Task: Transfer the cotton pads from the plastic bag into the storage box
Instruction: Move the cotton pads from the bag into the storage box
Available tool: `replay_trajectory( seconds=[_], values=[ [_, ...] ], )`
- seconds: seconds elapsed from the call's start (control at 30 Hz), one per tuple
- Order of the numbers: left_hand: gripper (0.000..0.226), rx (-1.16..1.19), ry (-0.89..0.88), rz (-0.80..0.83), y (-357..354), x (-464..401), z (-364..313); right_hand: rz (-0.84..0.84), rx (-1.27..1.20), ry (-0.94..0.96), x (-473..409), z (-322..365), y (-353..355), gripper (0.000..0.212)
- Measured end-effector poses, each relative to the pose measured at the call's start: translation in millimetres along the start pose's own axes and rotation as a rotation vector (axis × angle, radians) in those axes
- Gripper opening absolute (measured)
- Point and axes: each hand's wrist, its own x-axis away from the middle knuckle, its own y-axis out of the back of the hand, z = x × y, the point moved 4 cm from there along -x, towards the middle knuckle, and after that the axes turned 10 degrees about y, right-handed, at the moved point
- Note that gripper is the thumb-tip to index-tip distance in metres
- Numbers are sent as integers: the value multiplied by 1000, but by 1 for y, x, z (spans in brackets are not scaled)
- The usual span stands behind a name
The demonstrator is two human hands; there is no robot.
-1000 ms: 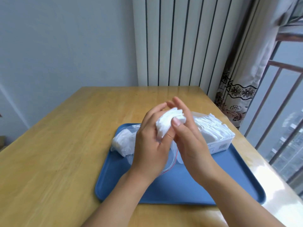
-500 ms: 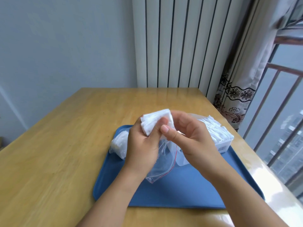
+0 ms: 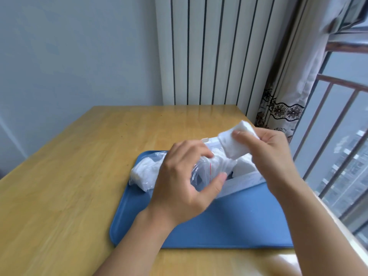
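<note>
Stack of cotton pads [image 3: 238,141] now out of both hands, carried right above storage box [image 3: 242,181]; right hand [image 3: 267,154] fingers clenched round stack; left hand [image 3: 186,184] fingers pinch plastic bag [image 3: 207,171], pads left inside; drop into box next

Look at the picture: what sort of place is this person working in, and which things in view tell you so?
Probably a room in a high-rise flat: a wooden table set against a white ribbed radiator, a patterned curtain, and a railed window that looks out on what seem to be distant tower blocks.
</note>
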Motion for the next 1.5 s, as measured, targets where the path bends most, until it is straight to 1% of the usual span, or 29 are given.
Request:
replay_trajectory(
  seconds=[0.03,0.1,0.17,0.23,0.3,0.37,0.43,0.5,0.57,0.63,0.67,0.73,0.83,0.9,1.0,1.03,1.07,1.13,1.17,1.2,1.23,1.33,1.4,1.5],
  values=[
    [30,-30,-58,56,-5,2,-3,-23,33,-34,-3,-4,9,50],
    [28,-96,-100,183,-16,7,-4,-29,59,-132,-7,-14,23,45],
    [33,-173,-80,312,-26,12,1,24,81,-201,-8,-21,32,39],
    [43,-242,-49,399,-31,15,6,93,114,-229,-7,-24,33,42],
    [43,-282,-24,421,-33,14,9,154,175,-226,-5,-24,28,51],
    [36,-303,-6,411,-33,13,12,210,295,-184,-3,-23,20,61],
    [28,-323,-2,399,-32,12,14,273,534,-92,-1,-23,13,66],
    [22,-322,4,389,-32,13,16,341,780,-74,1,-27,9,69],
    [14,-318,0,382,-32,13,16,373,934,-172,2,-34,10,65],
    [6,-307,-1,376,-32,12,14,370,1045,-271,2,-35,11,56],
    [4,-303,2,378,-32,12,14,367,1097,-298,2,-33,9,50],
    [2,-300,4,382,-32,13,13,361,1161,-328,1,-29,8,47],
    [3,-295,2,384,-33,13,13,337,1160,-336,1,-28,10,47],
    [4,-284,4,383,-32,13,13,343,1136,-317,2,-31,12,54],
    [5,-266,9,380,-32,13,14,310,955,-272,3,-31,18,60],
    [5,-260,9,379,-32,13,14,269,883,-214,2,-26,21,57],
    [5,-257,8,377,-33,13,14,222,826,-114,-1,-20,23,50],
    [5,-254,6,379,-33,12,14,172,693,96,-3,-2,20,30],
    [5,-253,4,381,-33,12,14,197,623,138,-2,5,14,28],
    [5,-254,2,384,-33,12,15,258,584,135,1,7,6,34],
    [5,-251,2,387,-33,12,16,352,590,84,6,5,-2,42],
    [6,-230,7,386,-33,12,16,644,715,-220,19,-15,-11,65],
    [5,-222,6,381,-33,12,16,726,745,-388,21,-23,-5,69],
    [5,-223,0,383,-33,13,17,799,703,-481,22,-28,-2,65]
  ],
)
